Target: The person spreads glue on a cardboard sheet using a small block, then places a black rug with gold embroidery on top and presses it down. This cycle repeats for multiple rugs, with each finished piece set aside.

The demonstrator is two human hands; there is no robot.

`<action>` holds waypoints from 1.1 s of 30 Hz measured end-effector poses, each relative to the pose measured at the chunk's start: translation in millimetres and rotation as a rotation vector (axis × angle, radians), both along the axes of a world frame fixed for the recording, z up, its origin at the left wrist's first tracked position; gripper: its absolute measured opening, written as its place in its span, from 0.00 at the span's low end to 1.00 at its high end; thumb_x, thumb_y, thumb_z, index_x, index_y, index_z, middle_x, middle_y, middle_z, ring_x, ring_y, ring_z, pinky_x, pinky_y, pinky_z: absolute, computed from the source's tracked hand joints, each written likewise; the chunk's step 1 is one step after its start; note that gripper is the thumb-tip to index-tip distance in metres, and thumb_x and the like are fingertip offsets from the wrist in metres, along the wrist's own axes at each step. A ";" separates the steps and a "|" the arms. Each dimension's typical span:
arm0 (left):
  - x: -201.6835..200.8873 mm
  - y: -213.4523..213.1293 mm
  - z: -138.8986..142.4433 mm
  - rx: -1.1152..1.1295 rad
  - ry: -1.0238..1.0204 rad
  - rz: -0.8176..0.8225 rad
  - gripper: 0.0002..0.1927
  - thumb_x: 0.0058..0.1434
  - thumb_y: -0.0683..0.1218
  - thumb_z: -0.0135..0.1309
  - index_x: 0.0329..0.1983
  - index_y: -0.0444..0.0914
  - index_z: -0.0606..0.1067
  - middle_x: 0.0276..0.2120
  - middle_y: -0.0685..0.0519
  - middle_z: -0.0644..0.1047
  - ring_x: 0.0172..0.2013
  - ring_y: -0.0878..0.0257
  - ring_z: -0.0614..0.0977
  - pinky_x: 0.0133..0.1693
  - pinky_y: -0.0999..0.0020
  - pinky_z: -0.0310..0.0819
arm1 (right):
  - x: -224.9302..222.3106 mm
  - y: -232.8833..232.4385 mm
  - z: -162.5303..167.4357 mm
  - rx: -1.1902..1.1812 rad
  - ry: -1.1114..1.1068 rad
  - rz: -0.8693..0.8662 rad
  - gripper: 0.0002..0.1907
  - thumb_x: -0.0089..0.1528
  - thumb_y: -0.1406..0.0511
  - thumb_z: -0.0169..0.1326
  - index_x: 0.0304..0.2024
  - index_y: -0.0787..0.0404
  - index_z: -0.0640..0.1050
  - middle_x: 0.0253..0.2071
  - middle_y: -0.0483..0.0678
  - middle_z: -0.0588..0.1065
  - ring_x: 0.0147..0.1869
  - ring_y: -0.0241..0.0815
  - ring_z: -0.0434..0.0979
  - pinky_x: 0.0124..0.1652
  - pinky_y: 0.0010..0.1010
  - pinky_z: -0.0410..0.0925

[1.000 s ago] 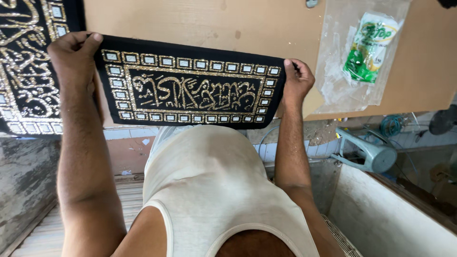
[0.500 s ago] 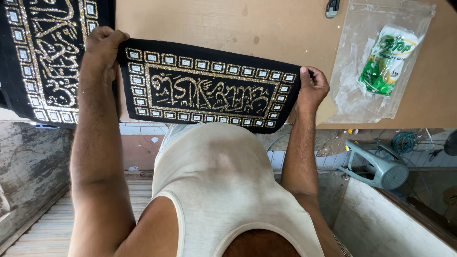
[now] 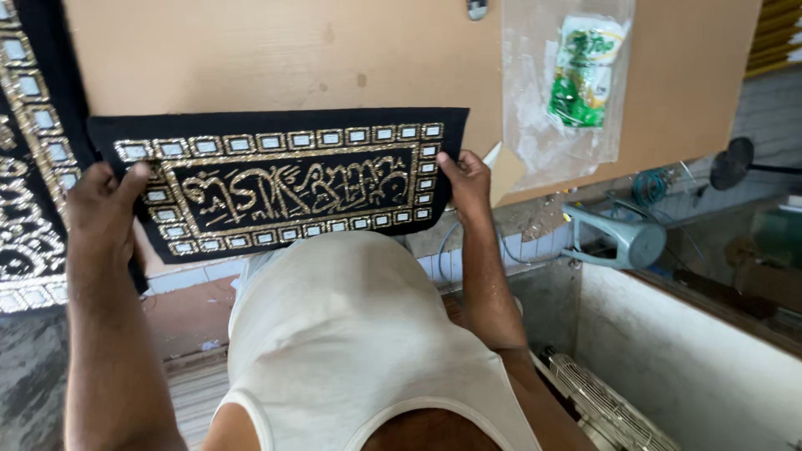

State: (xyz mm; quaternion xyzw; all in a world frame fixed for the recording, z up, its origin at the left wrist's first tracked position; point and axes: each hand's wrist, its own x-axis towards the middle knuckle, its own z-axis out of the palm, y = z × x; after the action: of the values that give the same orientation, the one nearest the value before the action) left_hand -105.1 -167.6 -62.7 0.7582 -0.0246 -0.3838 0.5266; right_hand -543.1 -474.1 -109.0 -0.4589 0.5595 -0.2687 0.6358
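A black rectangular cloth panel (image 3: pixel 284 179) with gold ornamental embroidery and a border of small silver squares lies on a brown board (image 3: pixel 251 58). My left hand (image 3: pixel 104 205) grips its left edge, thumb on top. My right hand (image 3: pixel 466 179) holds its right edge. The panel's lower edge hangs past the board's front edge, above my white vest.
A larger black and gold embroidered cloth (image 3: pixel 33 159) lies at the far left. A clear plastic bag with a green and white packet (image 3: pixel 581 75) rests on the board at right. A grey plastic object (image 3: pixel 614 238) and a pale concrete trough (image 3: pixel 677 351) are at lower right.
The panel has slid toward me along the board, and both hands have come back with it. The view has shifted, so the big cloth sits further left.
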 end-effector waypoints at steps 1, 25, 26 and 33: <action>-6.9 3.4 -2.6 -0.006 0.018 0.021 0.08 0.69 0.40 0.63 0.49 0.36 0.77 0.43 0.50 0.81 0.41 0.68 0.83 0.48 0.75 0.82 | -3.5 4.9 -0.4 0.035 0.022 -0.029 0.06 0.64 0.69 0.62 0.41 0.66 0.80 0.37 0.46 0.81 0.37 0.32 0.79 0.38 0.24 0.71; 32.3 -21.8 63.7 -0.458 0.166 0.092 0.15 0.74 0.43 0.63 0.59 0.33 0.75 0.53 0.46 0.82 0.52 0.58 0.86 0.58 0.62 0.83 | 53.0 -50.5 150.3 -0.248 -0.364 0.052 0.09 0.67 0.68 0.62 0.46 0.70 0.81 0.42 0.49 0.82 0.44 0.32 0.79 0.48 0.25 0.72; 32.5 -21.2 64.5 -0.456 0.170 0.095 0.15 0.74 0.43 0.63 0.59 0.33 0.74 0.53 0.46 0.82 0.52 0.58 0.86 0.57 0.62 0.83 | 52.8 -50.9 151.6 -0.238 -0.366 0.055 0.09 0.67 0.68 0.62 0.46 0.70 0.81 0.42 0.49 0.82 0.44 0.33 0.79 0.48 0.25 0.72; 31.1 -19.7 68.4 -0.458 0.192 0.103 0.17 0.74 0.45 0.64 0.59 0.33 0.74 0.54 0.46 0.82 0.52 0.58 0.86 0.56 0.62 0.83 | 48.5 -51.3 151.7 -0.035 -0.574 0.040 0.12 0.72 0.65 0.56 0.50 0.71 0.80 0.46 0.52 0.82 0.47 0.37 0.81 0.51 0.28 0.74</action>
State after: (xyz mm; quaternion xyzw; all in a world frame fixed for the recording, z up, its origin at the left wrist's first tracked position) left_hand -73.9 -187.2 5.6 0.5794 -0.0221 -0.4113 0.7034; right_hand -494.6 -525.4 42.8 -0.3860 0.3429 -0.3844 0.7653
